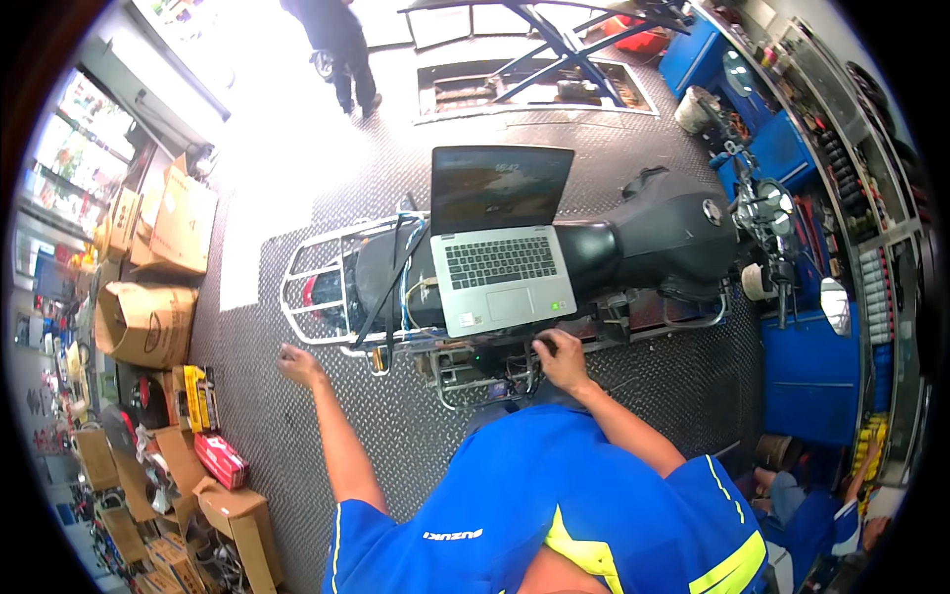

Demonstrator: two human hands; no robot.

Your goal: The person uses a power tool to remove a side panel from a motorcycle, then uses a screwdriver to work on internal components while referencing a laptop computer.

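Observation:
An opened silver laptop point(505, 277) with a black keyboard and dark screen rests on the black seat of a motorcycle point(663, 228). My right hand point(566, 362) is at the motorcycle's near side, just below the laptop's front edge, with its fingers closed around something dark that I cannot make out. To the left, my left hand point(300, 366) is held out in the air near the rear rack point(317, 257), apart from it; its bent fingers are too blurred to read. A black strap point(388, 287) and thin cables point(406, 272) run across the seat beside the laptop.
Cardboard boxes point(148, 322) line the left side. Blue cabinets point(811, 376) and tool shelves stand at the right, near the handlebar point(767, 218). A lift frame point(564, 49) is at the back. One person point(341, 49) stands far off; another point(807, 520) is at lower right.

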